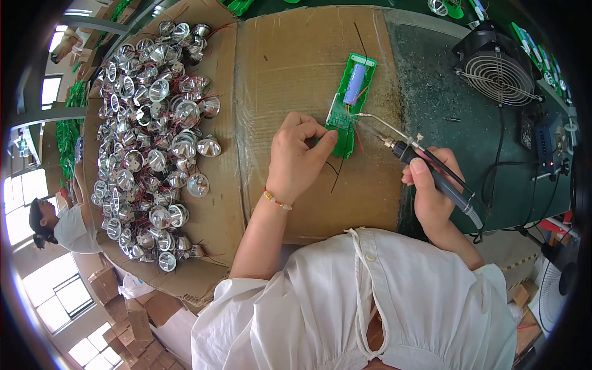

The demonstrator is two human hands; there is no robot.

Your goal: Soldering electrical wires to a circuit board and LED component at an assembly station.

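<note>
On the cardboard lies an open green plastic housing, with a blue cylindrical battery cell in its far half. A small circuit board and thin red and black wires show in its nearer half. My left hand is closed at the housing's near left edge, thumb against it; some fingertips are hidden. In my right hand is a soldering iron with a thin metal feed tube alongside. The tube's end is over the board, close to the battery's near end, while the iron's tip points toward the housing.
Many silver reflector lamp cups with red wires are heaped in a cardboard box at left. At far right stand a black fan with a wire guard and a blue control box with cables. Another person is at far left.
</note>
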